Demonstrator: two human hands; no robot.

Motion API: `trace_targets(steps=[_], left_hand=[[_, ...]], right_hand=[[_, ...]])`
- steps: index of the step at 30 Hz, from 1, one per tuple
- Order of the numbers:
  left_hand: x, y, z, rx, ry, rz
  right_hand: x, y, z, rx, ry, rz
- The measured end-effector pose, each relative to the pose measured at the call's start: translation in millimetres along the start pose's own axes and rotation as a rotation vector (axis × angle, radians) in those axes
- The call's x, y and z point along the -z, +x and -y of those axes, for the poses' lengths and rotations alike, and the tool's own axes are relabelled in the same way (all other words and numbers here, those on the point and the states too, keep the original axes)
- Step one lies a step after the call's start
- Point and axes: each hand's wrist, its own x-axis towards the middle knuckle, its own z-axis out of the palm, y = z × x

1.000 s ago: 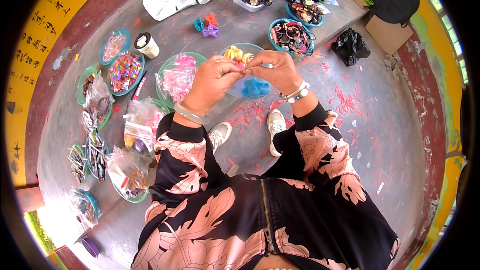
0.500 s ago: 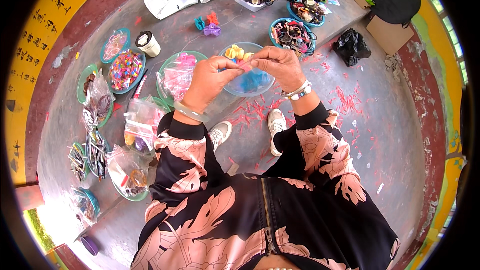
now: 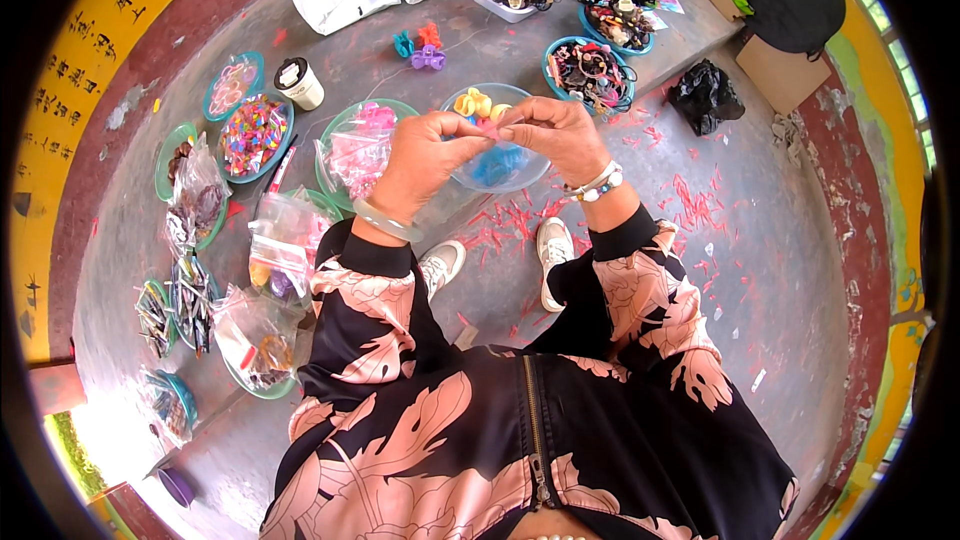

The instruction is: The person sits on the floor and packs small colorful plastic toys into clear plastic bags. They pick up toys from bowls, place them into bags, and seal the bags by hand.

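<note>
1. Your left hand (image 3: pixel 428 152) pinches a small pink piece (image 3: pixel 489 129) between thumb and forefinger, its other fingers curled; a pale bangle (image 3: pixel 388 223) rings the wrist.
2. Your right hand (image 3: pixel 562 142) meets it from the other side, thumb and forefinger pressed on the same piece, a beaded bracelet (image 3: pixel 592 192) at the wrist. The piece is too small and too covered to identify.
3. The pink piece sits between your two sets of fingertips, seen against a translucent bluish bowl (image 3: pixel 530 180) that holds yellow and blue items.
4. Just left of that bowl, partly behind your left hand, a green bowl (image 3: pixel 400 108) carries pink items in clear plastic.
5. Farther left, a lidded cup (image 3: pixel 299 85) stands near a blue bowl (image 3: pixel 252 179) heaped with small multicoloured pieces.
6. Beyond your hands, three hair claw clips lie together on the grey floor (image 3: pixel 770 290): teal (image 3: pixel 403 44), orange (image 3: pixel 430 35) and purple (image 3: pixel 428 58).
7. Past your right hand, a blue basin (image 3: pixel 548 65) brims with dark hair ties, and a crumpled black plastic bag (image 3: pixel 706 97) rests farther right.
8. Below, red strips (image 3: pixel 695 205) litter the ground around your pale shoes (image 3: pixel 553 248).
</note>
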Motion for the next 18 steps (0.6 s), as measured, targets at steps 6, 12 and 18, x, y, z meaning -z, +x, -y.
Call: trace_targets(steps=[6,12,18], left_hand=[[-4.9,0.2,4.7,-0.018,-0.022,0.014],[-5.3,-0.9,1.4,-0.092,0.056,-0.008],[-3.9,-0.4,3.5,-0.124,0.068,-0.009]], right_hand=[[-3.4,-0.1,-1.5,-0.018,0.082,0.004],[-6.0,-0.8,1.1,-0.007,0.021,-0.02],[-9.6,-0.9,4.5,-0.041,0.13,0.003]])
